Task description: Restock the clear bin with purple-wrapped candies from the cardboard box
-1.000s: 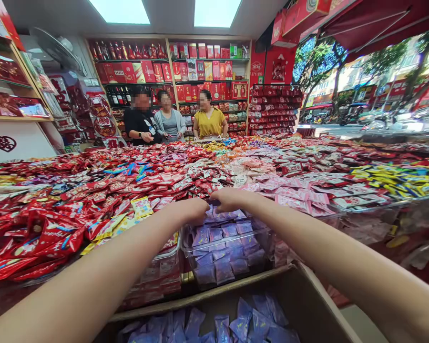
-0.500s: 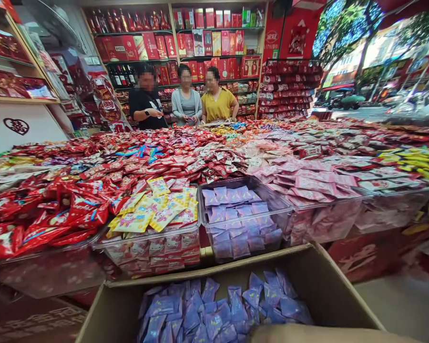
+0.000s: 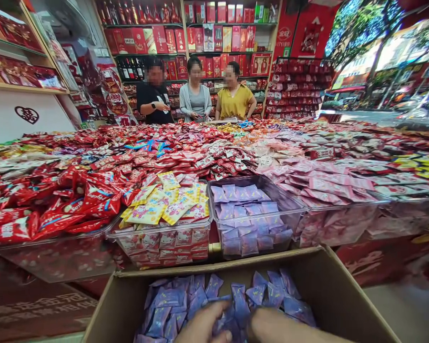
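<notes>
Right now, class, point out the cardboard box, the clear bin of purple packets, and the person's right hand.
cardboard box [image 3: 346, 290]: head view, inner right wall.
clear bin of purple packets [image 3: 289, 209]: head view, right-hand wall.
right hand [image 3: 271, 328]: head view, back of hand.

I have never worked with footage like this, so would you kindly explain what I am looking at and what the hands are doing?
This is a single picture from a camera worn on a person's head, looking forward and down, so only their own hands show at the bottom edge. There is no machine. The left hand and right hand are down in a cardboard box among purple sachets; whether they grip any cannot be seen. Beyond the box stands a clear tub of the same purple sachets, beside a clear tub of yellow packets. A wide display of red and pink sweets stretches behind. Three other people stand at the far side, before shelves.
</notes>
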A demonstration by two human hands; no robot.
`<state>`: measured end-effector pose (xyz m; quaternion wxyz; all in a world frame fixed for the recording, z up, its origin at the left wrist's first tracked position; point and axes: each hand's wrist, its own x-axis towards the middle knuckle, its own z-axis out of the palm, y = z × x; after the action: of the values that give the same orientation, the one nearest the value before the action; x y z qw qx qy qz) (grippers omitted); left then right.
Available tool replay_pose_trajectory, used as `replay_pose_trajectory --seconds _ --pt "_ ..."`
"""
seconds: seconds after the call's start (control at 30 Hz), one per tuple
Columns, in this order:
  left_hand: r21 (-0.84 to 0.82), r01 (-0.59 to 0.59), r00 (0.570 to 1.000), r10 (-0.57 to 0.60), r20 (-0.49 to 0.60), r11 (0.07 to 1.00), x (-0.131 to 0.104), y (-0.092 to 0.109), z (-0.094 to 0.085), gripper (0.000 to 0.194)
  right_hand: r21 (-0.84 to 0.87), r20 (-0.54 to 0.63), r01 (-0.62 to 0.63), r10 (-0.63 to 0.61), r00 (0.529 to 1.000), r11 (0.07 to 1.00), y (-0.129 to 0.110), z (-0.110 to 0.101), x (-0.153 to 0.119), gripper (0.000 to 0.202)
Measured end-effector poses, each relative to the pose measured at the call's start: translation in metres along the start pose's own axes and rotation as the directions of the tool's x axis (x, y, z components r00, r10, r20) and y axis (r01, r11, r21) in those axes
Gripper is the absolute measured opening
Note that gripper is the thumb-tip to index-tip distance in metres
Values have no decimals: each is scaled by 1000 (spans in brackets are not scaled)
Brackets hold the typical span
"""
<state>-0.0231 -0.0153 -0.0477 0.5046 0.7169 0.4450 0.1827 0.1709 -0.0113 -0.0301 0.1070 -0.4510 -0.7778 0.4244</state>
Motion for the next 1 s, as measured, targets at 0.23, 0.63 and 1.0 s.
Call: replay_pose_trajectory --seconds 0.23,0.63,1.0 --pt "-538 113 987 -158 -38 836 2 51 20 68 647 -96 61 2 995 760 -20 -45 5 26" --pt "-507 10 954 -160 -254 862 -4 71 2 27 586 -335 182 32 942 789 -25 -35 -3 19" --pt "-821 -21 969 -190 -156 570 -11 82 -8 30 -329 -415 638 -714 564 696 -20 -44 -16 15"
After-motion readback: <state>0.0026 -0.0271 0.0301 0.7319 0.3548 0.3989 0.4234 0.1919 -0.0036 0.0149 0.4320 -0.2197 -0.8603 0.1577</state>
